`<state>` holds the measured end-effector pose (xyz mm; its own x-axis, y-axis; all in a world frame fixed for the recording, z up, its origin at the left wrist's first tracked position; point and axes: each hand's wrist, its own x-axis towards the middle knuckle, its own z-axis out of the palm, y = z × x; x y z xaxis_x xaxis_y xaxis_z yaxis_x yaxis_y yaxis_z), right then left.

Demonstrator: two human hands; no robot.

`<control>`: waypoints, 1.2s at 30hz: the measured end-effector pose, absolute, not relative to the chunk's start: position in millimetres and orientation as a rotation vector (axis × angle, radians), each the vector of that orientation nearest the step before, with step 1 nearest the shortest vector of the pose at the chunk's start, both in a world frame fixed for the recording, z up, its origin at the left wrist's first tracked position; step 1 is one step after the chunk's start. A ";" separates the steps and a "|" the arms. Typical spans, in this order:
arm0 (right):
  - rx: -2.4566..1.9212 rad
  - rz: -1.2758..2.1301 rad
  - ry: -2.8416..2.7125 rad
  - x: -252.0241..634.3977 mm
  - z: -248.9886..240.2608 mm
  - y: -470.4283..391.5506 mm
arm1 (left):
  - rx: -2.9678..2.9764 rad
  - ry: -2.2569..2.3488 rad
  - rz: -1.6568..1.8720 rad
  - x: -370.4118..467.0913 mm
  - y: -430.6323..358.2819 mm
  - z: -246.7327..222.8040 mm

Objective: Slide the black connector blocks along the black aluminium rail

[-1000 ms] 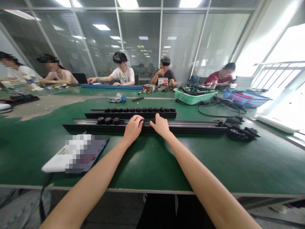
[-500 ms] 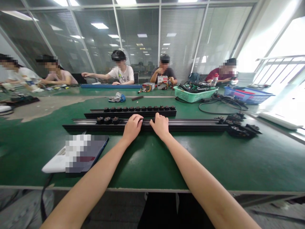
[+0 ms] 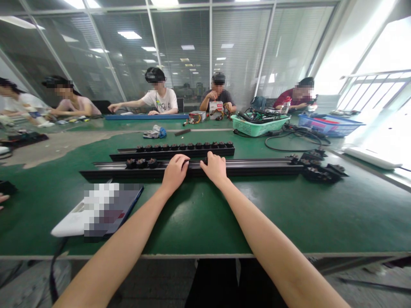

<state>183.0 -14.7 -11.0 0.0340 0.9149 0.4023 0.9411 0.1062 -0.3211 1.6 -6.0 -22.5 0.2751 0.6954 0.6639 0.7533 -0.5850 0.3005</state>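
Observation:
A long black rail (image 3: 257,170) lies across the green table, with a few round black parts (image 3: 141,163) seated in its left stretch. My left hand (image 3: 175,173) is closed over the rail's middle, its fingers curled around something dark that they mostly hide. Just to the right, my right hand (image 3: 214,167) is closed too, thumb and fingers at a small black piece on the rail. A gap parts the two hands. Behind them lies a shorter black rail (image 3: 173,153) with a row of several round black parts. More black parts (image 3: 321,171) are heaped at the long rail's right end.
A phone-like dark slab (image 3: 128,209) and a white device (image 3: 69,220) lie front left. Farther back are a blue-grey cloth (image 3: 155,132), a green basket (image 3: 260,127) of cables, and a blue basket (image 3: 334,128). Several people sit across the table; another hand (image 3: 2,200) shows at the left edge.
The view has shifted slightly, so most things sit a little farther left. Another person's hand has appeared at the left edge. My hands remain at the rail's middle.

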 end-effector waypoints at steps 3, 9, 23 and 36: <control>-1.804 -0.080 -1.869 184.4 -11.4 -14.4 | -2.454 -1.380 -1.219 1.2 -5.5 -22.6; -1.811 -0.115 -1.868 186.9 -12.7 -15.2 | -2.452 -1.378 -1.220 1.0 -5.4 -22.8; -1.828 -0.153 -1.821 191.6 -14.5 -15.2 | -2.447 -1.378 -1.224 1.0 -5.9 -22.5; -1.839 -0.169 -1.788 196.0 -15.0 -15.7 | -2.443 -1.385 -1.225 1.4 -6.2 -22.1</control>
<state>196.0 -15.7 -15.0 0.1010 0.8807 0.4628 0.9518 0.0498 -0.3026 1.4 -6.2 -22.1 0.2725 0.6889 0.6717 0.7509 -0.5887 0.2992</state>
